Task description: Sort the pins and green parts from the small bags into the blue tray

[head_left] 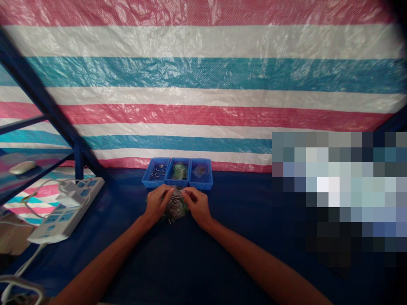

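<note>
My left hand (157, 202) and my right hand (197, 204) meet over a small clear plastic bag (175, 207) of little metal parts that lies on the dark blue table cover. Both hands have their fingers curled and pinch the bag's top edge. Just behind the hands stand three small blue bins side by side. The left bin (155, 173) holds several small metal pins. In the middle bin (179, 171) lies something green, and in the right bin (201, 173) a small clear packet.
A white power strip (63, 207) with plugs and white cables lies at the left table edge, beside a dark blue frame post (78, 163). A striped red, white and teal tarp (203, 84) hangs behind the table. A blurred block covers the right side.
</note>
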`<state>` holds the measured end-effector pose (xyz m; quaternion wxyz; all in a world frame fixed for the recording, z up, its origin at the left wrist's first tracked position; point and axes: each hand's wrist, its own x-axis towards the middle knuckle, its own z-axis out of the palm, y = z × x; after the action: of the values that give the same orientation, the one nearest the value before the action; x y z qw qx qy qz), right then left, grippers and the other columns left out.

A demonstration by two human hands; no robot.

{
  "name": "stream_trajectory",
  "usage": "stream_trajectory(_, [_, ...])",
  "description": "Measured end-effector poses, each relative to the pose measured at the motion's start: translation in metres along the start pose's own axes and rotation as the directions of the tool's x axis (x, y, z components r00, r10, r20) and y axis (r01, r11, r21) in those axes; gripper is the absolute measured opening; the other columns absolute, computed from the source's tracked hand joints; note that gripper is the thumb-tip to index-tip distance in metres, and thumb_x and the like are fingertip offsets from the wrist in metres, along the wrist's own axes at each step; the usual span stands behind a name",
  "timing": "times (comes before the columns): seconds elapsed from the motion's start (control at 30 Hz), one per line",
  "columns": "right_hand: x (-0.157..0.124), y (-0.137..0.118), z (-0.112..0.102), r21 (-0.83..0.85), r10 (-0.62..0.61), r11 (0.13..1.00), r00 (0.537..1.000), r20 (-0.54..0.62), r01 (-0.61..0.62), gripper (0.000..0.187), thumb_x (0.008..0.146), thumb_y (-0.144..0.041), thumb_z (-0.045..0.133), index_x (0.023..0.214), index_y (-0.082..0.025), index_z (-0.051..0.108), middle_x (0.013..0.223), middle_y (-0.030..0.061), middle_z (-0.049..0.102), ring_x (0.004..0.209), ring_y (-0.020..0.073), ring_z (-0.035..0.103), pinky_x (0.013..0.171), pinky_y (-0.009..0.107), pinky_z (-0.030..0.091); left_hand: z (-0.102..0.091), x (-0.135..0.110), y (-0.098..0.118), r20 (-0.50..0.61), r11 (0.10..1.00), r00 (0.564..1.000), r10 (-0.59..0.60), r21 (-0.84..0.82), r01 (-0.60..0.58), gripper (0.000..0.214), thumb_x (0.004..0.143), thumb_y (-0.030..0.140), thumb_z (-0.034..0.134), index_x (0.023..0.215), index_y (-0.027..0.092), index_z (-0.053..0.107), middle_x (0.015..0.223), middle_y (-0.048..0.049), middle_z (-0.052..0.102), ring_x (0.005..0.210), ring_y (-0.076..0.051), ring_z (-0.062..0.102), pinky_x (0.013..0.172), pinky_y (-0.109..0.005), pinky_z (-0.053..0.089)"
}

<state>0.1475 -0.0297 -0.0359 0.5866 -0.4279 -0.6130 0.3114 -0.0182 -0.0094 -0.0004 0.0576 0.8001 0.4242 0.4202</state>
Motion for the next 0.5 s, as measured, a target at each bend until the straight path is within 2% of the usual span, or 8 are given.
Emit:
stream_trajectory(0.13, [0.0,-0.0037,-0.0021,-0.056,-0.064,0.996,0.998,0.026,0.065,0.024,0.09,-0.035,0.051,0.083,-0.017,0.065,0.073,0.0023,0.061,0.064,0.0135,0.053,0.06,0.024,0.039,-0.0005,-0.0005,0.0001,-0.01,0.999,1.0,0.012,0.034,-0.012,0.03,0.091,0.033,0.046,0.068,0.016,0.057,0.061,0.0015,0.057,0.056,-0.01,0.054,0.058,-0.021,0.04])
stream_trajectory(0.3, [-0.0024,-0.0067,-0.0033,-0.167,-0.197,0.962,0.973,0.12,0.215,0.035,0.092,-0.036,0.046,0.063,-0.018,0.056,0.061,0.0001,0.05,0.058,0.0123,0.045,0.059,0.025,0.036,-0.0033,0.0003,0.0026,-0.032,0.996,0.999,0.005,0.092,-0.002,0.038,0.091,0.035,0.044,0.058,0.016,0.051,0.052,0.0032,0.049,0.049,-0.009,0.048,0.054,-0.021,0.037])
stream_trajectory(0.5, [-0.0034,-0.0064,-0.0028,-0.202,-0.227,0.943,0.954,0.194,0.265,0.042,0.094,-0.038,0.04,0.059,-0.019,0.052,0.058,0.0008,0.048,0.057,0.0128,0.044,0.059,0.026,0.037,-0.0051,0.0005,0.0042,-0.039,0.996,0.999,0.018,0.086,-0.015,0.038,0.091,0.034,0.045,0.057,0.017,0.051,0.051,0.0032,0.048,0.048,-0.009,0.047,0.054,-0.021,0.037])
